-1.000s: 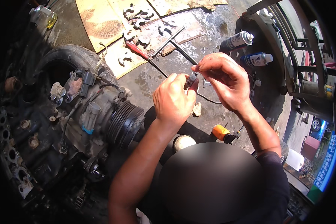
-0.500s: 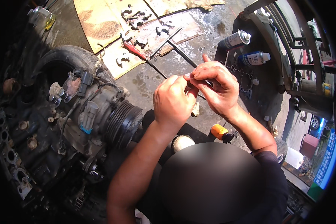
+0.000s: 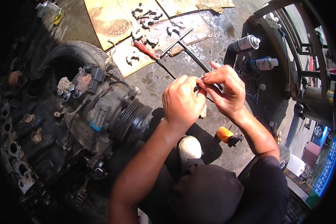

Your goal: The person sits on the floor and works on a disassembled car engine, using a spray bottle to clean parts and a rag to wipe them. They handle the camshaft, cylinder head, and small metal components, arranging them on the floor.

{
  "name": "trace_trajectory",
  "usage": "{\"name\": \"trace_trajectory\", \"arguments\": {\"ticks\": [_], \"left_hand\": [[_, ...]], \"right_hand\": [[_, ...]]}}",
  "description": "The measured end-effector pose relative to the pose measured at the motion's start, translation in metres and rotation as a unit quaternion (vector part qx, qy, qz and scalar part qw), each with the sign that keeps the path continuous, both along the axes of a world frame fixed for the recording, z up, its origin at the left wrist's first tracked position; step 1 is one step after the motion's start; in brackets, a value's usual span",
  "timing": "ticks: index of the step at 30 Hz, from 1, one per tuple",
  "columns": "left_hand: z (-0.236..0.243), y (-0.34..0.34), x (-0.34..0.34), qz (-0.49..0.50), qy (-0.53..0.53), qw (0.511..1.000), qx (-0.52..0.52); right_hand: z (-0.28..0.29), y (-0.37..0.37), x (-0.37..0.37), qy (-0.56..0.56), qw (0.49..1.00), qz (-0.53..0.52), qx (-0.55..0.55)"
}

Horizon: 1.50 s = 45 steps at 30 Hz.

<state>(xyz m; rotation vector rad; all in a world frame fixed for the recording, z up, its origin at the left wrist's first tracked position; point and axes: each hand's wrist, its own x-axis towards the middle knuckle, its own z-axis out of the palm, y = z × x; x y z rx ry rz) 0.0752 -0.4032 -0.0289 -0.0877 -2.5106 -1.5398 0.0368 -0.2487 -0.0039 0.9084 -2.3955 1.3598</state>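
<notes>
My left hand (image 3: pixel 183 99) and my right hand (image 3: pixel 229 87) meet in front of me, raised over the concrete floor. The fingertips of both are pinched together and touch. Something small may sit between them, but the fingers hide it and I cannot make out what it is. Thumb and forefinger of my right hand press close to the curled fingers of my left. Beyond the hands lies a T-handled bar (image 3: pixel 193 56), and near it a screwdriver with a red handle (image 3: pixel 145 49).
An engine with a ribbed pulley (image 3: pixel 132 121) fills the left, beside a tyre (image 3: pixel 76 50). Cardboard (image 3: pixel 108 22) holds several bearing caps (image 3: pixel 151 41). Two spray cans (image 3: pixel 246 44) and a gasket (image 3: pixel 253 87) lie right, near a metal frame (image 3: pixel 287 48). An orange object (image 3: pixel 224 134) lies near my shoe (image 3: pixel 190 147).
The view has shifted, so the whole scene sits a little further right and more of my shoe shows. My hands keep the same pinched pose, fingertips together.
</notes>
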Motion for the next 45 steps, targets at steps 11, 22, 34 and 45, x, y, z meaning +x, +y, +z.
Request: {"name": "trace_trajectory", "arguments": {"ticks": [11,22,34,45], "left_hand": [[0.009,-0.007,-0.003,0.033,-0.075,0.996,-0.028],[-0.002,-0.009,-0.008,0.108,-0.074,0.985,-0.112],[-0.013,0.015,0.017,-0.196,-0.214,0.922,-0.257],[0.02,0.009,0.022,-0.26,-0.186,0.918,-0.234]], "right_hand": [[0.005,0.004,-0.003,-0.013,0.983,0.047,0.178],[-0.027,-0.025,-0.031,-0.437,0.894,0.023,-0.097],[-0.154,-0.104,-0.242,0.003,0.916,0.054,0.398],[-0.146,-0.155,-0.341,-0.061,0.911,-0.031,0.406]]}}
